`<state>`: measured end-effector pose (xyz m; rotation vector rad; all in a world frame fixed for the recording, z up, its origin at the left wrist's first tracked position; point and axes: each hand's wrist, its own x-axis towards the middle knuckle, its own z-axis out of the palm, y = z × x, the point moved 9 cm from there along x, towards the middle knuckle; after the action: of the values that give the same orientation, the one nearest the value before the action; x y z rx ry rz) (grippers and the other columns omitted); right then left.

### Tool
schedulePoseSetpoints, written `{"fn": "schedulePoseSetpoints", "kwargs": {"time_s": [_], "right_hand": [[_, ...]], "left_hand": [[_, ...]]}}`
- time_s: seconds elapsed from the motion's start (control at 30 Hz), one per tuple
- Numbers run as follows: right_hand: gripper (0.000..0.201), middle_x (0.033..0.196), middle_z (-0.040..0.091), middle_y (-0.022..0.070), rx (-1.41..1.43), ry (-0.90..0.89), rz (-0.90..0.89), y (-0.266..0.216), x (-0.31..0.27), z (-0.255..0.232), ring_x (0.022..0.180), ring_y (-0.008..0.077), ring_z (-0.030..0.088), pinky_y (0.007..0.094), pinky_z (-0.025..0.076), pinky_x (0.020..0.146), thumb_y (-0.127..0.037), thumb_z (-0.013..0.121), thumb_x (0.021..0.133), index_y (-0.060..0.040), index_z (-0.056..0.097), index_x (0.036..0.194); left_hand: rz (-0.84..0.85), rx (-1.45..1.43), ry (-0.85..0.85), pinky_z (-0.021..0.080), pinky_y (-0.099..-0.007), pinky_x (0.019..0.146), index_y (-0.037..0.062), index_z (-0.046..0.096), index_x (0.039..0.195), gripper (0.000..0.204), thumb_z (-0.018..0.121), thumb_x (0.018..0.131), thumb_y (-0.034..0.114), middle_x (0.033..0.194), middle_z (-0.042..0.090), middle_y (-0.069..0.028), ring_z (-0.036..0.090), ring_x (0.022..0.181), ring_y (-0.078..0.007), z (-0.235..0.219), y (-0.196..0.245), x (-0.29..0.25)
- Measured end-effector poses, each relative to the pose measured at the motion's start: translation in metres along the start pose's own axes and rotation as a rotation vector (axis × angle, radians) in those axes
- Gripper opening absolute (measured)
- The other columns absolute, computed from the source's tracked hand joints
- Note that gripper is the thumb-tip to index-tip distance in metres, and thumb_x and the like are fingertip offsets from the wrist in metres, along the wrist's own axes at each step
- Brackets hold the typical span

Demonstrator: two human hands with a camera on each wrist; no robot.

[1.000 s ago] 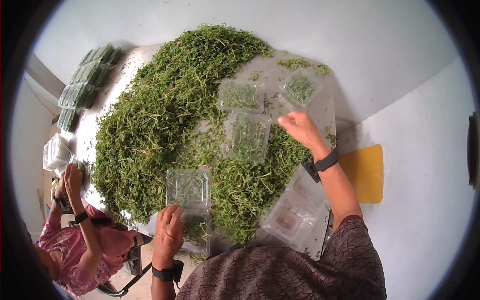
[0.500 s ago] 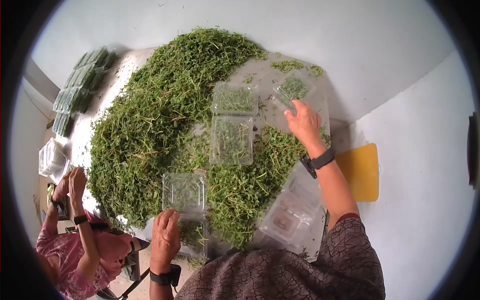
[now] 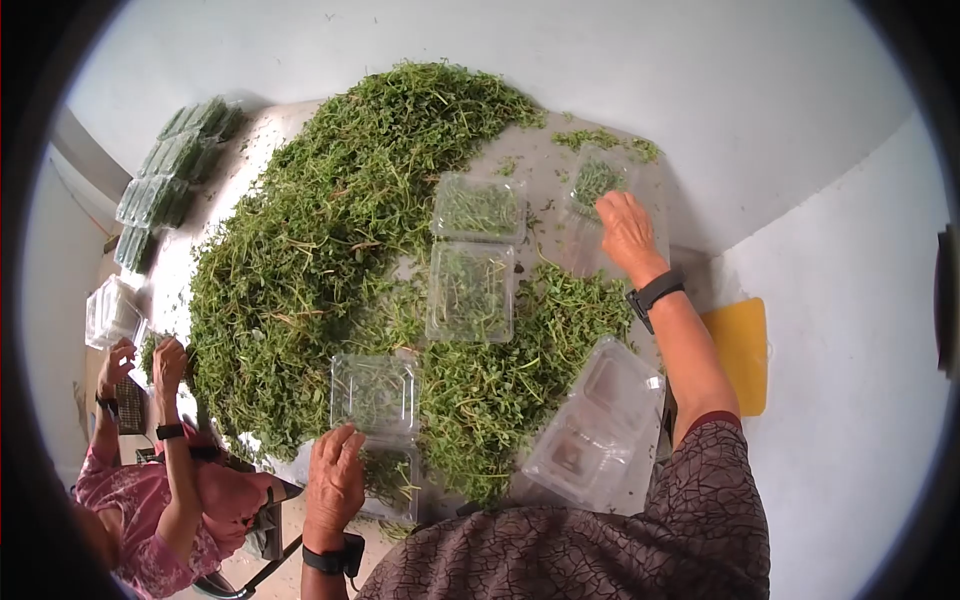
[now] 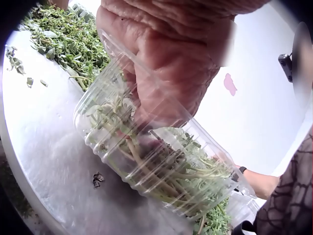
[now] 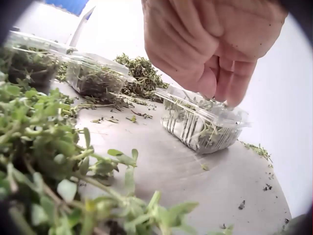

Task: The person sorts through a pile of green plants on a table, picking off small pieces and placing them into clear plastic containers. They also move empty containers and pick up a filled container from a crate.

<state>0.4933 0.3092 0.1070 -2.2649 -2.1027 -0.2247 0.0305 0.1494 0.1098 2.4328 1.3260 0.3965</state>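
Observation:
My left hand (image 3: 333, 482) reaches over a clear plastic clamshell box (image 3: 388, 480) at the table's near side. Through its wall in the left wrist view, the fingers reach in among leafy green stems (image 4: 161, 181), which partly hide the fingertips. That box's ribbed lid (image 3: 372, 385) lies folded open beyond it. My right hand (image 3: 628, 235) is at another clear box (image 5: 198, 125) on the far right of the table. Its thumb and fingers point down and pinch greens (image 5: 195, 108) at the box's top; the tips are partly covered.
A large heap of greens (image 3: 320, 230) covers the table's left and middle. Filled boxes (image 3: 478, 208) stand between the heap and my right hand. Stacked clamshells (image 3: 600, 420) lie near my right side. At left, another person (image 3: 180, 480) works beside packed boxes (image 3: 165, 170).
My right hand has gone from beside the far-right box to over it, fingers dipping to its top, and that box sits turned slightly. My left hand stays at its box.

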Motion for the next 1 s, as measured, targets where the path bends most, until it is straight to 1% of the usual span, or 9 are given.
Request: {"fn": "schedulePoseSetpoints", "kwargs": {"time_s": [0.07,0.13,0.27,0.37,0.5,0.57,0.67,0.87,1.0], "right_hand": [[0.028,0.118,0.056,0.0154,0.011,0.003,-0.052,0.001,-0.011,0.001,0.111,0.0343,0.053,0.0443,0.053,0.085,0.006,0.066,0.07,-0.0002,0.064,0.097],[0.026,0.113,0.059,0.0153,0.044,0.191,-0.186,-0.009,-0.019,-0.015,0.106,0.0328,0.056,0.0446,0.054,0.079,0.006,0.066,0.071,0.0012,0.064,0.096],[0.025,0.104,0.063,0.0159,0.241,0.296,-0.119,-0.028,-0.021,-0.044,0.098,0.0328,0.06,0.0435,0.053,0.078,-0.002,0.067,0.075,0.0007,0.064,0.1],[0.031,0.093,0.067,0.0164,0.608,0.155,0.071,-0.055,-0.01,-0.038,0.084,0.0305,0.066,0.0416,0.053,0.076,-0.023,0.065,0.088,0.0017,0.061,0.106],[0.033,0.084,0.067,0.0156,0.908,0.01,0.135,-0.073,0.013,0.008,0.077,0.025,0.067,0.0381,0.054,0.066,-0.025,0.064,0.09,0.0049,0.06,0.103],[0.034,0.077,0.064,0.013,1.242,-0.3,0.393,-0.079,0.013,0.042,0.065,0.0189,0.065,0.0302,0.052,0.051,-0.026,0.065,0.091,0.0068,0.059,0.1],[0.031,0.075,0.062,0.01,1.417,-0.339,0.517,-0.075,0.014,0.056,0.056,0.0123,0.061,0.0223,0.048,0.042,-0.023,0.064,0.091,0.007,0.058,0.098],[0.034,0.075,0.062,0.0084,1.654,-0.494,0.606,-0.08,0.01,0.066,0.054,0.0087,0.059,0.0213,0.049,0.043,-0.025,0.069,0.089,0.0061,0.059,0.096],[0.039,0.075,0.062,0.0075,1.709,-0.516,0.524,-0.092,0.012,0.06,0.055,0.0091,0.058,0.0229,0.05,0.045,-0.03,0.074,0.085,0.0045,0.06,0.097]], "left_hand": [[-0.008,-0.013,-0.003,0.045,-0.0464,0.094,0.0053,0.055,0.117,0.047,0.058,0.072,-0.008,0.121,0.055,-0.0153,0.053,0.11,-0.0382,0.001,-0.001,0.0],[-0.024,-0.016,-0.003,0.045,-0.0464,0.094,0.0053,0.055,0.117,0.047,0.058,0.072,-0.008,0.121,0.055,-0.0153,0.052,0.111,-0.0381,0.0,-0.003,0.0],[-0.03,-0.024,-0.019,0.045,-0.0464,0.094,0.0044,0.056,0.115,0.044,0.058,0.073,-0.008,0.121,0.056,-0.0158,0.053,0.111,-0.0382,-0.003,0.0,0.003],[-0.024,-0.024,-0.022,0.045,-0.0465,0.093,0.0037,0.056,0.114,0.042,0.057,0.074,-0.008,0.119,0.057,-0.0163,0.053,0.11,-0.0388,-0.005,0.001,0.004],[-0.002,-0.032,-0.01,0.046,-0.0464,0.091,0.003,0.056,0.113,0.039,0.057,0.075,-0.007,0.118,0.057,-0.0166,0.054,0.108,-0.0392,-0.005,0.001,0.006],[-0.001,-0.027,-0.009,0.047,-0.0463,0.09,0.003,0.056,0.112,0.039,0.057,0.075,-0.007,0.117,0.057,-0.0164,0.055,0.108,-0.039,-0.005,0.001,0.006],[0.003,-0.029,0.003,0.047,-0.0463,0.09,0.0032,0.056,0.113,0.039,0.058,0.075,-0.007,0.117,0.057,-0.0162,0.055,0.107,-0.0389,-0.004,0.0,0.004],[0.011,-0.03,0.02,0.047,-0.0464,0.089,0.0036,0.056,0.114,0.041,0.059,0.074,-0.008,0.118,0.057,-0.0162,0.055,0.106,-0.0387,-0.004,0.0,0.002],[0.012,-0.042,0.024,0.047,-0.0463,0.089,0.0036,0.055,0.114,0.043,0.059,0.073,-0.008,0.118,0.057,-0.0161,0.055,0.107,-0.0386,-0.006,0.001,0.003]]}}
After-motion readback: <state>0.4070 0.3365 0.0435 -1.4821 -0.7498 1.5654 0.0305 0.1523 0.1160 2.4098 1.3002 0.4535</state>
